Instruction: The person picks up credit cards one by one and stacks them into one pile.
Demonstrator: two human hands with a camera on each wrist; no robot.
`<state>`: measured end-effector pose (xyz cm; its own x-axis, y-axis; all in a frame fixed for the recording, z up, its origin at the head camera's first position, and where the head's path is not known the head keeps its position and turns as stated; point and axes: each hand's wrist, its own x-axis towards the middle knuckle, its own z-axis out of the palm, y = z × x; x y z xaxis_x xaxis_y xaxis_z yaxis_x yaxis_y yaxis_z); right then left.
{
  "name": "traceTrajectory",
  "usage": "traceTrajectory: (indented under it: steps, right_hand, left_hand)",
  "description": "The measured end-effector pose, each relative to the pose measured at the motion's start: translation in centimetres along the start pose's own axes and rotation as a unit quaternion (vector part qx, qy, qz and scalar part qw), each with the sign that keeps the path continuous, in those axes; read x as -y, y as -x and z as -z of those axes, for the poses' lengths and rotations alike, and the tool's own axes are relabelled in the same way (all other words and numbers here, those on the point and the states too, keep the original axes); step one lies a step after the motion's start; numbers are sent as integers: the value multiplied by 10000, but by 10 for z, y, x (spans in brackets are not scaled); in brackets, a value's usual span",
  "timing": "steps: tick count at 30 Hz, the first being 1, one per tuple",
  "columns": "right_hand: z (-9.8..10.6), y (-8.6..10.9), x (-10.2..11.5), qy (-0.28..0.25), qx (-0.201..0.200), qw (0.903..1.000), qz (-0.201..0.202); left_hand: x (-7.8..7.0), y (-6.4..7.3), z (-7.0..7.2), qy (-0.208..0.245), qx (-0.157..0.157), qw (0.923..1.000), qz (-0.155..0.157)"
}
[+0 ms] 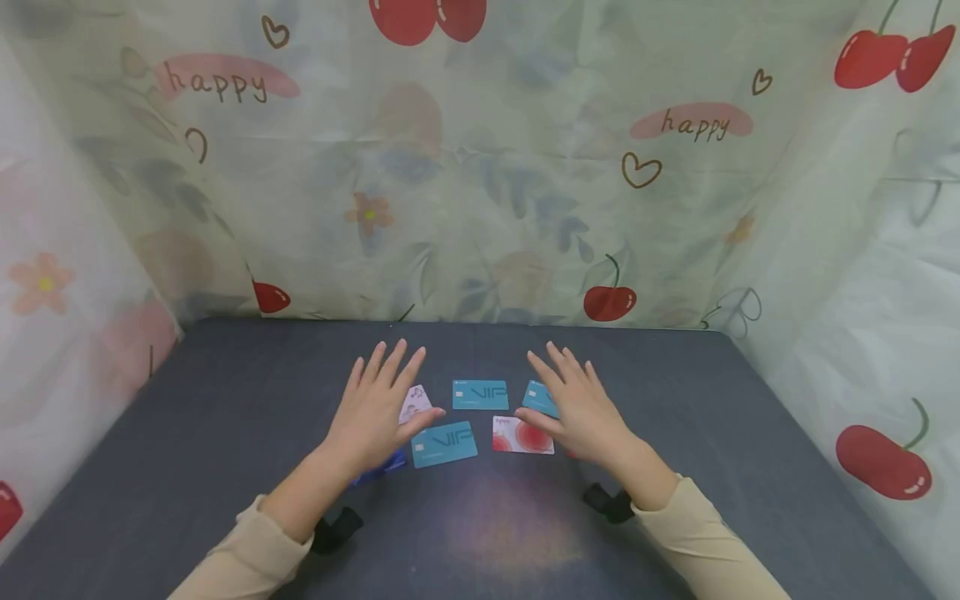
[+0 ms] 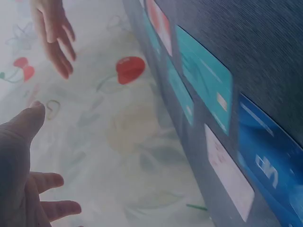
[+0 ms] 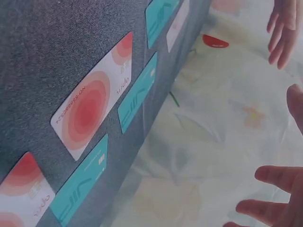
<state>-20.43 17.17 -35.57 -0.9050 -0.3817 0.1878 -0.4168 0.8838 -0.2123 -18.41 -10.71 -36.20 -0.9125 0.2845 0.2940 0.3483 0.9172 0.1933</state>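
Observation:
My left hand [image 1: 372, 421] hovers above the dark table with its fingers spread, holding nothing. Partly beneath it lie a blue card [image 2: 272, 163] and a pale pink card [image 1: 415, 402]. A teal VIP card [image 1: 445, 444] lies just right of its thumb. My right hand [image 1: 583, 414], fingers also spread, is held in the air over the right-hand cards and touches none. Near its thumb are a red-and-white card [image 1: 517, 435] and a partly covered teal card [image 1: 538, 398]. A second red-and-white card [image 3: 23, 194] shows in the right wrist view. Between the hands, farther back, lies another teal VIP card [image 1: 480, 395].
The dark grey table [image 1: 187, 467] reaches back to a cloth curtain [image 1: 480, 192] printed with cherries, hearts and flowers, which also encloses both sides. Dark straps [image 1: 337, 531] show beneath the wrists, beside the beige sleeves [image 1: 255, 546].

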Motion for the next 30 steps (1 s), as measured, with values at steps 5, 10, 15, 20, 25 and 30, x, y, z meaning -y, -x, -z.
traceTrajectory:
  steps: [5, 10, 15, 20, 25, 30]
  right_hand:
    - [3, 7, -7, -520, 89, 9985, -128]
    - [1, 14, -15, -667, 212, 9969, -348]
    - [-4, 20, -25, -794, 227, 9959, -363]
    - [-7, 25, -35, -980, 240, 9945, -289]
    - [-11, 29, -44, -1118, 280, 9928, -322]
    - [-13, 34, -52, -1341, 311, 9895, -445]
  left_hand:
    - [-10, 0, 1, 504, 105, 9984, -214]
    - [-18, -2, -4, 1079, 528, 9926, -181]
    - [-30, -5, -13, 1641, 837, 9825, -272]
    - [-44, -10, -22, 1885, 939, 9764, -478]
    - [-56, -16, -32, 1995, 984, 9720, -759]
    - [-67, -22, -41, 2211, 1134, 9646, -887]
